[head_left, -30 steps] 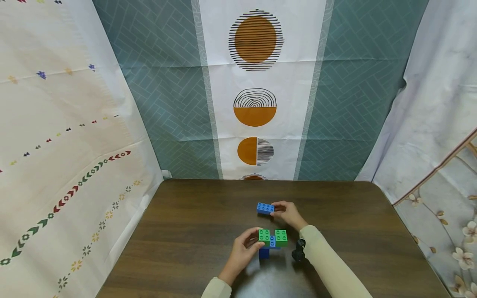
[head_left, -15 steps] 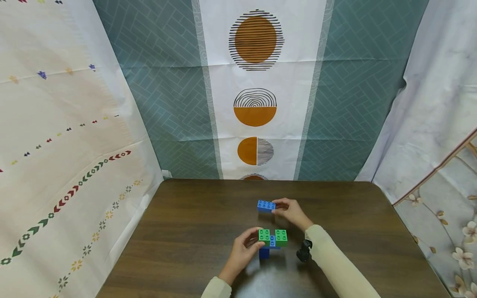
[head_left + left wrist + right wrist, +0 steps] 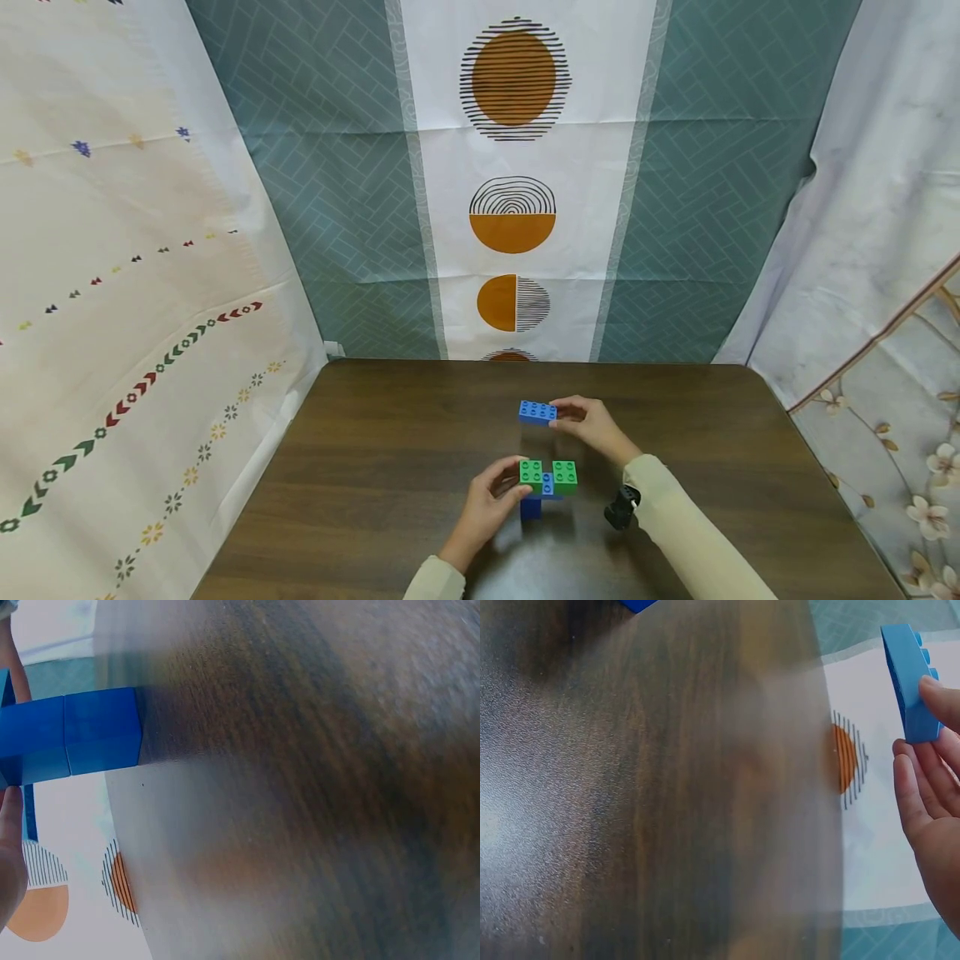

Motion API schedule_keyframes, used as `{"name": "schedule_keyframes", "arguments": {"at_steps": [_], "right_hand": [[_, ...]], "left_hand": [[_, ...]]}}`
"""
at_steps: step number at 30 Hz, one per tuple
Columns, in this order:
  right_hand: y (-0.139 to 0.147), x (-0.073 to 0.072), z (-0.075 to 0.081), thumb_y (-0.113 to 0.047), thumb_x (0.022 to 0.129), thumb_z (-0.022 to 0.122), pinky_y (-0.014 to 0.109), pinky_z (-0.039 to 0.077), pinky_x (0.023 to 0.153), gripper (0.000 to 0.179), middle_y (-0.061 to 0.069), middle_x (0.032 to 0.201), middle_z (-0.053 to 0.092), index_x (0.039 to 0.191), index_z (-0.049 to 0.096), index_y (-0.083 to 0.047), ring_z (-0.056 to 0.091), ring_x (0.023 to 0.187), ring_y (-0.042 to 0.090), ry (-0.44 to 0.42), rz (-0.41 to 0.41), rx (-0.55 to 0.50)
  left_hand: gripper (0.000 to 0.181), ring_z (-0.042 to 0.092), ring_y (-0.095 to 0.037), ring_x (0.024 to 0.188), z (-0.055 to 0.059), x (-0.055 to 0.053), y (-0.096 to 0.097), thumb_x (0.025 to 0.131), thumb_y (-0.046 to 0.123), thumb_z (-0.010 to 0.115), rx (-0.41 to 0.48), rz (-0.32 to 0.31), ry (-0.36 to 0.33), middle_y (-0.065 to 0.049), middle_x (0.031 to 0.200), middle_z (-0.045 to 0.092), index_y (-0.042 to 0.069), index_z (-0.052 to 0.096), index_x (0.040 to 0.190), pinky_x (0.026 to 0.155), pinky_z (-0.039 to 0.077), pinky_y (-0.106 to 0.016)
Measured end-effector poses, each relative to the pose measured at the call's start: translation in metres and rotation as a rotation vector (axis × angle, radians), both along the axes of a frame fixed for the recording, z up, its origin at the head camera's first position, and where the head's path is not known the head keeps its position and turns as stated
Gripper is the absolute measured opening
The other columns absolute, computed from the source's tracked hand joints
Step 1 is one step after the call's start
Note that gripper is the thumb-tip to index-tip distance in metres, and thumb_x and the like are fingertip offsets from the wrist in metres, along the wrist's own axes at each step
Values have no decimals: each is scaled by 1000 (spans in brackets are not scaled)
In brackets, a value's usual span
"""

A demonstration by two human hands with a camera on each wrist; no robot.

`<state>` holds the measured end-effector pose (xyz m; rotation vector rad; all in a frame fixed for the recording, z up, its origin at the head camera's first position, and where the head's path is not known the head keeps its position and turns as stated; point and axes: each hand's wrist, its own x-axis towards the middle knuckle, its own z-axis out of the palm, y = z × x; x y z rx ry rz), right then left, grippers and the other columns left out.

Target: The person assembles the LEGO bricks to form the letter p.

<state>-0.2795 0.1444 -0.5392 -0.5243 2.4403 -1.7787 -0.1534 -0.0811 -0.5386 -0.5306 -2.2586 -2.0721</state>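
A small structure of toy bricks stands on the table, with two green bricks (image 3: 565,477) side by side on top of blue ones. Dark blue bricks (image 3: 102,729) form its base, seen close up in the left wrist view. My left hand (image 3: 487,505) grips the structure's left side between thumb and fingers. Farther back, my right hand (image 3: 592,427) pinches the right end of a light blue brick (image 3: 537,412), studs upward in the head view. The right wrist view shows that brick (image 3: 911,682) held above the tabletop, apart from the structure.
The dark wooden table (image 3: 360,500) extends around both hands. Behind it hangs a green and white patterned cloth (image 3: 517,167). Pale cloths hang at the left and right. A black device (image 3: 622,507) is strapped at the right wrist.
My right hand has shifted slightly away and to the right, carrying the light blue brick with it. The left hand and the brick structure stay in place.
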Motion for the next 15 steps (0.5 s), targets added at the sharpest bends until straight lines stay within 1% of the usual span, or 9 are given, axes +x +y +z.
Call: {"name": "schedule_keyframes", "arguments": {"at_steps": [4, 11, 15], "right_hand": [[1, 3, 6, -12, 83, 76, 29, 57, 78, 36, 16, 105, 67, 115, 66, 1, 66, 92, 25, 2, 12, 7], [5, 10, 16, -13, 84, 75, 29, 57, 80, 36, 17, 107, 66, 116, 65, 1, 65, 93, 26, 11, 47, 16], [7, 16, 22, -15, 84, 76, 28, 57, 80, 36, 14, 106, 66, 115, 66, -2, 65, 93, 24, 15, 63, 19]], "left_hand": [[38, 61, -26, 109, 1, 0, 0, 88, 6, 69, -2, 1, -3, -15, 118, 63, -4, 58, 123, 93, 51, -34], [39, 61, -27, 109, 2, 1, 0, 88, 8, 69, -2, 2, 2, -16, 118, 63, -5, 57, 123, 93, 51, -40], [39, 61, -26, 110, 1, 1, 0, 88, 7, 69, 4, 0, -3, -17, 119, 63, -4, 58, 123, 93, 51, -40]]}}
